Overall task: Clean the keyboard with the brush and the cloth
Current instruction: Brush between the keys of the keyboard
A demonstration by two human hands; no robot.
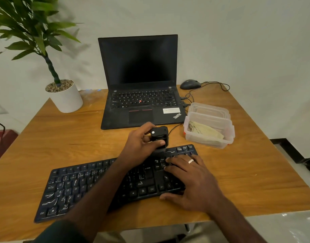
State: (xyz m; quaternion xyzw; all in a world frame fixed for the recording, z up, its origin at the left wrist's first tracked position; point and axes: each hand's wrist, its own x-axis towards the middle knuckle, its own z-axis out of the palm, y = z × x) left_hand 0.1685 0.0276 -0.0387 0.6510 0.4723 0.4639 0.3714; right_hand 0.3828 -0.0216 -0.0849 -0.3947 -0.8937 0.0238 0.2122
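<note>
A black keyboard (77, 186) lies slanted across the near part of the wooden desk (45, 141). My left hand (142, 142) grips a black block-shaped brush (159, 136) with a white dot on top, its lower end down on the keyboard's top edge right of the middle. My right hand (189, 179) rests flat on the keyboard's right end, fingers spread over the keys and thumb at the front edge. A folded olive cloth (206, 131) lies in a clear plastic box (209, 137) to the right of the brush.
A black laptop (142, 81) stands open with a dark screen behind the keyboard. A potted plant in a white pot (66, 99) is at the back left. A wired mouse (190, 84) and its cables lie at the back right. The desk's edge runs close on the right.
</note>
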